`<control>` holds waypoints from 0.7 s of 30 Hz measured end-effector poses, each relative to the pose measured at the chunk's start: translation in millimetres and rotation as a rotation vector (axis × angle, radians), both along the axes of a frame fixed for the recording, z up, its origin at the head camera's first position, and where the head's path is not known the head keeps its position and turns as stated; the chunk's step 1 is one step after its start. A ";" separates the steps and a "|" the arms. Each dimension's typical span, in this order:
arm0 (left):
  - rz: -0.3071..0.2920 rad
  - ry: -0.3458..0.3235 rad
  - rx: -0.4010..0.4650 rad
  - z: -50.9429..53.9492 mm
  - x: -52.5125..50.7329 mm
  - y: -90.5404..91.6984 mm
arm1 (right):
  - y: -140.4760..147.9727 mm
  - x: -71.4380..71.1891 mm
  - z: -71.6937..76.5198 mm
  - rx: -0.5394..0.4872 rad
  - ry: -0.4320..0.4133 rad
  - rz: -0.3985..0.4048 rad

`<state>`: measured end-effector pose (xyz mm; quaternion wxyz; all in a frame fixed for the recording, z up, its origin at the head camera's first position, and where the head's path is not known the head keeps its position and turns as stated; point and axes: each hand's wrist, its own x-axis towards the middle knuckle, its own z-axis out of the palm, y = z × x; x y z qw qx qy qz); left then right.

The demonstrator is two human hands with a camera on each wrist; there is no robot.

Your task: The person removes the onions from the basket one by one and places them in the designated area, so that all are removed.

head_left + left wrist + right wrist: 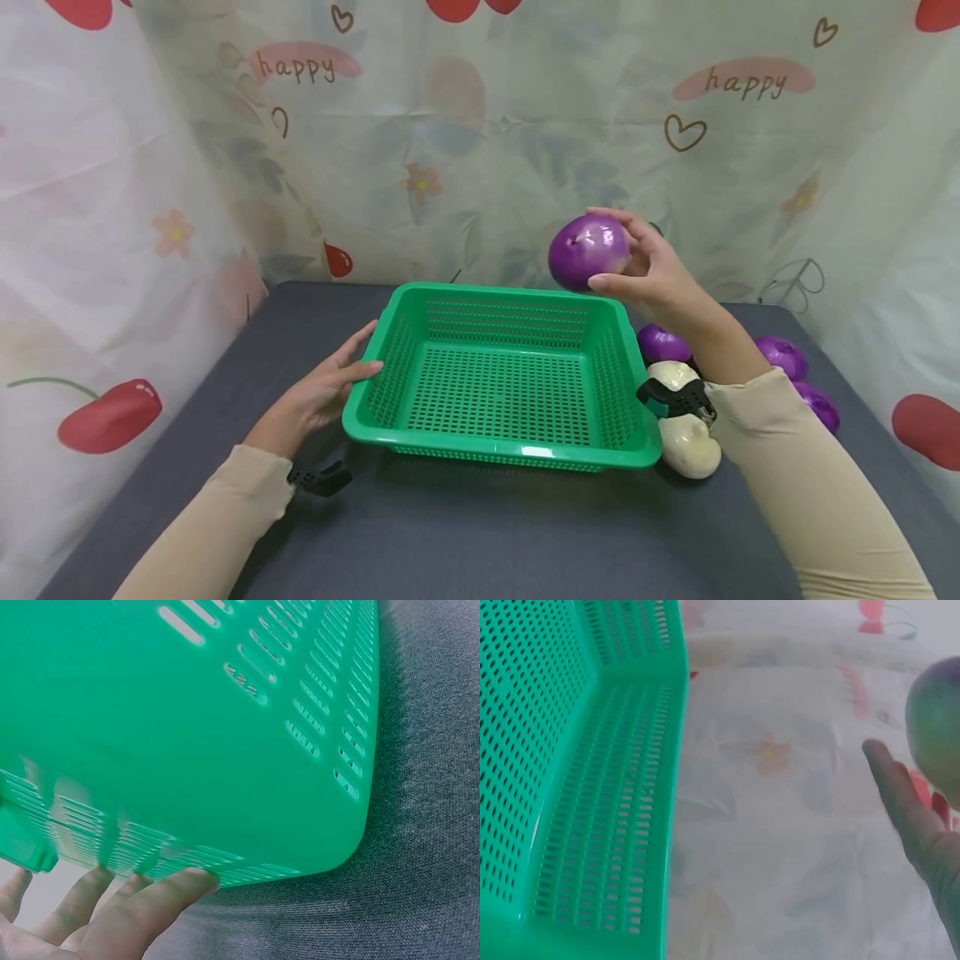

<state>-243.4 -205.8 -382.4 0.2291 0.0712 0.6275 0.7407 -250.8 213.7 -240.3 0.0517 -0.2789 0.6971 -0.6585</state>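
My right hand holds a shiny purple onion between thumb and fingers, raised above the far right corner of a green plastic basket. In the right wrist view, that onion shows only in part at the right edge, beside the hand. My left hand grips the basket's left side, thumb on the rim and fingers along the outer wall. The left wrist view shows these fingers against the slotted wall. The basket has a bare perforated floor.
Right of the basket lie a purple onion and two white onions, partly behind my right wrist. Beyond the forearm are more purple onions. A dark grey cloth covers the table; a printed curtain hangs behind it.
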 end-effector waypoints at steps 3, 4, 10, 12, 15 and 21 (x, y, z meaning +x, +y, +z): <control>-0.002 0.009 -0.007 -0.6 -0.9 0.0 | 16.6 7.9 -0.2 -0.056 0.016 0.014; -0.003 0.013 -0.011 -0.9 -1.2 -0.1 | 21.9 10.7 -0.9 -0.061 0.022 0.018; 0.001 0.021 -0.025 -2.3 -2.1 -0.5 | 51.5 27.0 -9.2 -0.095 0.061 0.032; 0.003 0.018 -0.023 -2.8 -2.0 -0.4 | 61.6 31.7 -13.3 -0.101 0.073 0.035; 0.005 0.018 -0.022 -2.9 -2.1 -0.2 | 76.9 38.5 -20.7 -0.107 0.070 0.032; 0.002 0.015 -0.027 -1.7 -1.9 -0.2 | 106.6 50.9 -41.4 -0.209 0.046 0.037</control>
